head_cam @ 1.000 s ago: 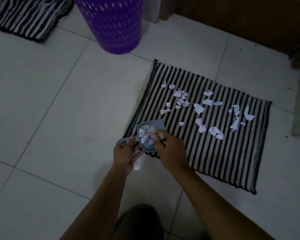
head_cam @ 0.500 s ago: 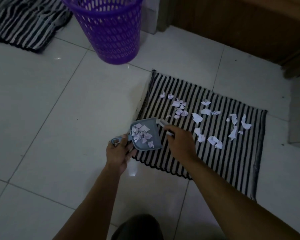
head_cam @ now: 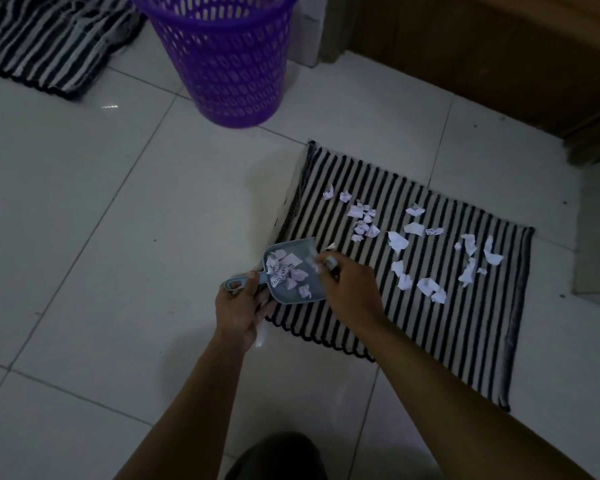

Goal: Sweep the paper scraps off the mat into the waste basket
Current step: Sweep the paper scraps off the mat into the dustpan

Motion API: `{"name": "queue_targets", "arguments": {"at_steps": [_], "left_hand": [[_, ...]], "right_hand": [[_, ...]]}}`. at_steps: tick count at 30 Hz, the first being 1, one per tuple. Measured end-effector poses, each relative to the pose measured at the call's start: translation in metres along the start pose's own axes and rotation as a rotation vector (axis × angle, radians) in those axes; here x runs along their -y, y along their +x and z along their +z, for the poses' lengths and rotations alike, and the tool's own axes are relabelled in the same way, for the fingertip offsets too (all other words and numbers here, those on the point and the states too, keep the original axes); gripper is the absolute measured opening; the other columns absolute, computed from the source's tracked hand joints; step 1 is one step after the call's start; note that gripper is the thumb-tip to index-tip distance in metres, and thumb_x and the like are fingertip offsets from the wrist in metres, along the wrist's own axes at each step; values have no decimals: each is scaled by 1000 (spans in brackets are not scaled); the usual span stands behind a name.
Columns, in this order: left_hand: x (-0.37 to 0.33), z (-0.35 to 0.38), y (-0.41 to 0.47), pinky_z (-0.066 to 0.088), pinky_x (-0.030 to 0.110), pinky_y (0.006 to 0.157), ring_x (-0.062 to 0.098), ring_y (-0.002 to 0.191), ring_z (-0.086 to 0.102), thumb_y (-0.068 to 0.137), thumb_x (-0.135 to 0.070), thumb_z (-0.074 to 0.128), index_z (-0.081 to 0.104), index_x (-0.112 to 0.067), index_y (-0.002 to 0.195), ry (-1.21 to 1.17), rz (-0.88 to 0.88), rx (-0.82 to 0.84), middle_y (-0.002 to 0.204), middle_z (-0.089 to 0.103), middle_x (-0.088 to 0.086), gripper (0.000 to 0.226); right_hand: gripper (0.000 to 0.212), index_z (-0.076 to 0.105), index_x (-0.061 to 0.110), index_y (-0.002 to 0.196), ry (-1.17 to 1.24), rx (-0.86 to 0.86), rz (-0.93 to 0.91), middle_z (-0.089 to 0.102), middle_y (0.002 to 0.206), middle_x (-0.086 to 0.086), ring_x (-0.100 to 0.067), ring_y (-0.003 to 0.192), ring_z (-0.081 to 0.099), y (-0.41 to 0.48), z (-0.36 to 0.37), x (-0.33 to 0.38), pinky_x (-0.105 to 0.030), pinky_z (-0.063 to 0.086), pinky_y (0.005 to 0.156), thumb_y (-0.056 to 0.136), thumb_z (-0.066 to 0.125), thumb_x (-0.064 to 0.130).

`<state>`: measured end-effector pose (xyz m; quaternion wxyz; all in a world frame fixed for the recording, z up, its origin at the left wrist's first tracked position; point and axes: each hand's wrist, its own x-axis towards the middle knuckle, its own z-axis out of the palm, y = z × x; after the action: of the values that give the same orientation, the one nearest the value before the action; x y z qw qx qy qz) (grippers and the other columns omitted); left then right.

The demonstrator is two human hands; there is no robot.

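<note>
Most paper scraps (head_cam: 397, 241) lay strewn across the middle of the mat (head_cam: 447, 341), to the right of and above both hands in the frame. The right hand (head_cam: 352, 292), the nearer one, sat at the mouth of the dustpan (head_cam: 297, 249), fingers curled round a small object (head_cam: 330, 263) too blurred to name. The left hand (head_cam: 238, 306) gripped the dustpan's handle by the mat's left edge, with a few scraps in the pan. The waste basket (head_cam: 222, 64) stood well apart, upper centre.

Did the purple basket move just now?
No. The purple basket stands just as far beyond the far-left corner of the mat as before; only the camera tilted.
</note>
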<state>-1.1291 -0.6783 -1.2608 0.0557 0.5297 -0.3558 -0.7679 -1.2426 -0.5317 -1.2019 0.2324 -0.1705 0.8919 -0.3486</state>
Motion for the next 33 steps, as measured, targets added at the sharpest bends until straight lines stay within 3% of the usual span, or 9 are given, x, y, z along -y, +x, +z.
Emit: {"name": "queue_targets", "arguments": {"at_steps": [3, 8, 10, 12, 17, 19, 22, 27, 33], "left_hand": [[-1, -1, 1, 61, 32, 61, 20, 85, 76, 102, -23, 57, 65, -6, 115, 15, -11, 14, 105, 76, 11, 23], [1, -7, 0, 63, 41, 74, 26, 93, 74, 101, -26, 59, 64, -10, 100, 63, -40, 57, 102, 76, 11, 17], [2, -8, -4, 62, 46, 79, 28, 94, 74, 100, -27, 60, 62, -7, 103, 100, -37, 80, 102, 75, 14, 20], [8, -8, -7, 62, 48, 80, 30, 94, 73, 100, -26, 60, 61, -4, 109, 129, -33, 85, 101, 74, 16, 24], [22, 0, -15, 62, 47, 77, 30, 89, 72, 99, -26, 62, 61, -4, 105, 143, 2, 78, 97, 72, 18, 23], [26, 0, -22, 62, 46, 77, 32, 88, 68, 100, -26, 61, 63, -4, 101, 139, -1, 63, 94, 69, 21, 21], [28, 1, -31, 63, 45, 77, 31, 90, 71, 100, -24, 61, 65, -2, 104, 110, -20, 30, 94, 74, 17, 23], [32, 3, -37, 63, 43, 75, 34, 103, 72, 98, -26, 62, 54, 7, 130, 76, -63, -16, 117, 72, 21, 47], [39, 10, -50, 63, 42, 72, 28, 94, 72, 97, -24, 65, 61, 1, 121, 68, -71, -116, 118, 71, 22, 35]], "right_hand": [[18, 67, 28, 109, 102, -33, 39, 68, 84, 10, 6, 62, 58, -7, -7, 7, -6, 41, 51, 96, 55, 29], [16, 69, 23, 106, 163, -319, 171, 65, 82, 10, 1, 63, 62, -11, -51, -9, -15, 49, 53, 94, 58, 23], [19, 69, 16, 109, 133, -407, 235, 65, 89, 5, -1, 69, 58, -21, -56, -22, -18, 49, 62, 95, 57, 22], [18, 68, 14, 109, 99, -435, 265, 64, 86, 2, 3, 65, 55, -32, -50, -35, -12, 47, 59, 96, 57, 19], [11, 68, 18, 95, 98, -311, 175, 63, 68, 1, 1, 50, 52, -54, -13, -37, -13, 41, 45, 95, 57, 17], [12, 69, 18, 97, 105, -256, 138, 68, 80, 0, -2, 63, 59, -59, 1, -31, -16, 47, 52, 95, 57, 21], [17, 69, 17, 106, 199, -234, 160, 68, 94, 3, -4, 77, 61, -57, 1, -25, -4, 44, 58, 95, 57, 20], [17, 68, 14, 108, 250, -317, 200, 63, 76, 11, 4, 61, 58, -54, -25, -41, -3, 41, 52, 95, 57, 16], [19, 68, 17, 110, 137, -45, 55, 71, 98, -3, -10, 83, 65, -67, -6, -33, -5, 44, 54, 94, 57, 16]]}}
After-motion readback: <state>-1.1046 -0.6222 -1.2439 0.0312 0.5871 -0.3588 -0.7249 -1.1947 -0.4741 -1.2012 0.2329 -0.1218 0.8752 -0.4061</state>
